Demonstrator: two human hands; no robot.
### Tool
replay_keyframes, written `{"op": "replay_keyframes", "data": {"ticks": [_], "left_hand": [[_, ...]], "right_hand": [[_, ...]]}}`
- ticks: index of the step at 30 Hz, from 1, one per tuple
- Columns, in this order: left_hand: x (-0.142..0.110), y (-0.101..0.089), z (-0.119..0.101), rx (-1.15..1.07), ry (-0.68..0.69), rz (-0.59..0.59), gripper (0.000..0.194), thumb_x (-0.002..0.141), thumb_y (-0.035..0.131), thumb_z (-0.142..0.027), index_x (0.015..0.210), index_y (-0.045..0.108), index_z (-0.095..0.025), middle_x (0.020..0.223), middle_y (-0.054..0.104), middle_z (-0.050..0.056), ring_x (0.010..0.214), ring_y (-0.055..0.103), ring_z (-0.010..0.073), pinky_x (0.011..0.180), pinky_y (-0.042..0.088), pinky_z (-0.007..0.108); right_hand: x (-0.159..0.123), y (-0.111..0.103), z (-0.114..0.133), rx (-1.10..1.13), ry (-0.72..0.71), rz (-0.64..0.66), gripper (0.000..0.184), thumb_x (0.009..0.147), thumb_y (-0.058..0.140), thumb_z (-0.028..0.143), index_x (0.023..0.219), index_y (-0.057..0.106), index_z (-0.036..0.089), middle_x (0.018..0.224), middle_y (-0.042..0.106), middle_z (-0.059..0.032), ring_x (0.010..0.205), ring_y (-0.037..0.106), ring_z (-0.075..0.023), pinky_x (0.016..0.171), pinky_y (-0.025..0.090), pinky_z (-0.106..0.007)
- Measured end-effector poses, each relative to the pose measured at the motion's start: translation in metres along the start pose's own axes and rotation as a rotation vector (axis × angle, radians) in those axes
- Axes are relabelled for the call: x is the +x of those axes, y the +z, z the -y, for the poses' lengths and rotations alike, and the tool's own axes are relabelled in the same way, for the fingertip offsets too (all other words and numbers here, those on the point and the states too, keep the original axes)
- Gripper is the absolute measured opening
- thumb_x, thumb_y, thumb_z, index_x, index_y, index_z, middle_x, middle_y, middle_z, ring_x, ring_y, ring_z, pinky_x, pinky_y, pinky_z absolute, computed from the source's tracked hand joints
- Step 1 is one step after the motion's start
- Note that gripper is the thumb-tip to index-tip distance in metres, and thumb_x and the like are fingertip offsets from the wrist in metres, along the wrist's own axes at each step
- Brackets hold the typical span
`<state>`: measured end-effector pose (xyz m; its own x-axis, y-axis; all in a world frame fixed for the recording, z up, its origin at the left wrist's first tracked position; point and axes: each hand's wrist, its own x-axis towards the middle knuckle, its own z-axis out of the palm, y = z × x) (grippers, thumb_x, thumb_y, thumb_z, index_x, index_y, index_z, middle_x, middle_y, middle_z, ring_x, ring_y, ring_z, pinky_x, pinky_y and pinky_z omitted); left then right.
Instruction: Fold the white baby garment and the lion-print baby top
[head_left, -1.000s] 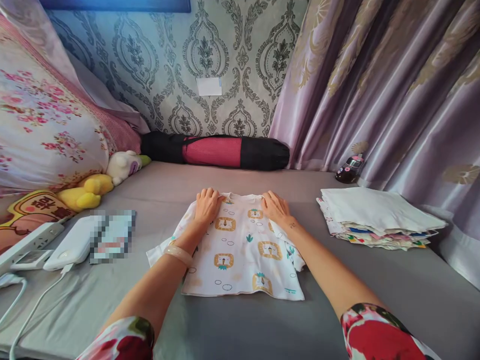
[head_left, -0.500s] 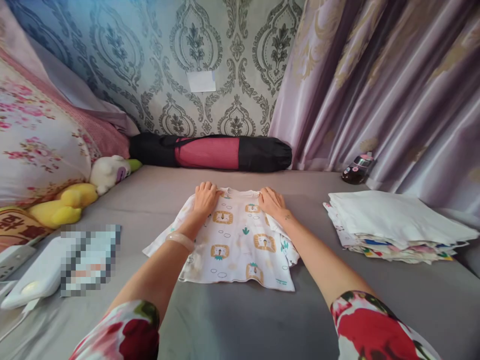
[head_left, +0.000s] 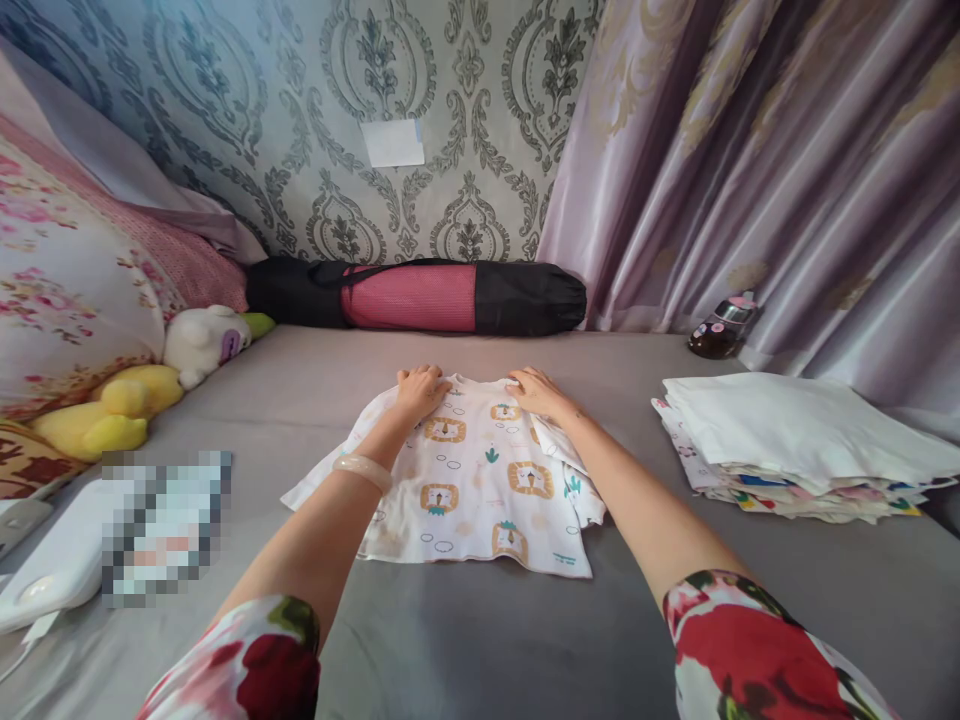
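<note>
A child's white shirt (head_left: 480,470) printed with orange lion faces, green plants and cloud outlines lies spread on the grey sheet, its neckline at the far end. My left hand (head_left: 421,391) is at the left shoulder of the shirt, beside the collar, with its fingers curled over the fabric. Across the neckline, my right hand (head_left: 538,390) has its fingers bent onto the right shoulder. Both sets of fingertips are partly hidden. The left sleeve fans outward past my left forearm, and the right sleeve lies bunched beside my right forearm.
A stack of folded clothes (head_left: 810,430) sits at right, with a dark bottle (head_left: 720,328) behind it. A black and pink rolled bag (head_left: 412,297) lies along the wall. Plush toys (head_left: 112,410), a white device (head_left: 67,550) with a cable, and a blurred item (head_left: 169,530) are at left.
My hands have moved slightly at the shoulders, and their fingers look flatter and lower. The shirt stays nearly in place. The camera view has shifted a little.
</note>
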<state>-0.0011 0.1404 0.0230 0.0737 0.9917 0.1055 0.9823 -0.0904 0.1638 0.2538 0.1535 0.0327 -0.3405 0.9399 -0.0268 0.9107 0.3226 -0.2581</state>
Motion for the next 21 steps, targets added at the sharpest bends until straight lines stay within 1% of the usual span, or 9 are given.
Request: {"op": "replay_keyframes", "data": {"ticks": [3,5,10,13,15,18,19,21], "left_hand": [[0.004,0.002,-0.005,-0.023,0.024,-0.008,0.038,0.097,0.044,-0.042,0.118,0.063,-0.017,0.123,0.066,0.014,0.119,0.056,0.0313,0.097,0.036,0.044],[0.005,0.005,-0.007,-0.032,0.011,-0.019,0.037,0.096,0.045,-0.042,0.114,0.064,-0.017,0.121,0.066,0.014,0.119,0.057,0.0312,0.096,0.037,0.044],[0.005,0.009,-0.011,-0.024,-0.026,-0.044,0.035,0.097,0.043,-0.042,0.111,0.064,-0.018,0.119,0.066,0.015,0.115,0.058,0.0307,0.095,0.038,0.043],[0.005,0.009,-0.014,-0.020,-0.067,-0.018,0.038,0.097,0.041,-0.044,0.111,0.064,-0.017,0.120,0.067,0.016,0.115,0.059,0.0314,0.096,0.038,0.043],[0.006,0.006,-0.013,-0.020,-0.121,0.020,0.042,0.095,0.041,-0.049,0.111,0.063,-0.017,0.117,0.068,0.018,0.114,0.061,0.0326,0.096,0.038,0.045],[0.006,-0.002,0.001,-0.030,-0.198,0.090,0.052,0.091,0.040,-0.061,0.106,0.064,-0.017,0.110,0.071,0.019,0.110,0.063,0.0341,0.096,0.039,0.045],[0.006,-0.005,0.009,-0.044,-0.213,0.113,0.055,0.089,0.040,-0.064,0.103,0.065,-0.018,0.108,0.071,0.019,0.108,0.064,0.0341,0.094,0.041,0.044],[0.004,-0.013,0.030,-0.109,-0.238,0.161,0.058,0.086,0.039,-0.069,0.095,0.066,-0.018,0.104,0.072,0.017,0.102,0.065,0.0333,0.084,0.045,0.040]], "right_hand": [[0.003,0.003,0.001,-0.008,0.011,-0.010,0.036,0.099,0.047,0.036,0.128,0.060,0.019,0.130,0.059,-0.0108,0.125,0.050,-0.0243,0.102,0.036,-0.032],[0.004,0.007,0.002,-0.018,0.023,-0.042,0.033,0.100,0.046,0.035,0.123,0.062,0.018,0.127,0.059,-0.0109,0.123,0.051,-0.0236,0.100,0.037,-0.032],[0.006,0.018,0.004,-0.048,0.052,-0.113,0.029,0.101,0.041,0.030,0.119,0.060,0.017,0.125,0.061,-0.0119,0.120,0.052,-0.0231,0.100,0.036,-0.032],[0.007,0.022,0.004,-0.044,0.075,-0.147,0.028,0.100,0.044,0.031,0.116,0.062,0.018,0.123,0.062,-0.0122,0.119,0.053,-0.0238,0.099,0.037,-0.031],[0.006,0.021,0.002,-0.002,0.088,-0.162,0.028,0.098,0.048,0.034,0.116,0.062,0.018,0.124,0.063,-0.0118,0.119,0.054,-0.0234,0.097,0.039,-0.029],[0.003,0.013,-0.007,0.123,0.133,-0.129,0.033,0.098,0.048,0.041,0.111,0.066,0.017,0.121,0.066,-0.0118,0.113,0.059,-0.0226,0.091,0.042,-0.027],[0.001,0.009,-0.012,0.177,0.163,-0.104,0.036,0.100,0.044,0.044,0.106,0.067,0.017,0.117,0.069,-0.0120,0.109,0.061,-0.0227,0.088,0.043,-0.027],[-0.005,-0.002,-0.024,0.322,0.247,-0.054,0.045,0.102,0.037,0.047,0.094,0.069,0.016,0.107,0.072,-0.0126,0.103,0.065,-0.0233,0.084,0.045,-0.026]]}}
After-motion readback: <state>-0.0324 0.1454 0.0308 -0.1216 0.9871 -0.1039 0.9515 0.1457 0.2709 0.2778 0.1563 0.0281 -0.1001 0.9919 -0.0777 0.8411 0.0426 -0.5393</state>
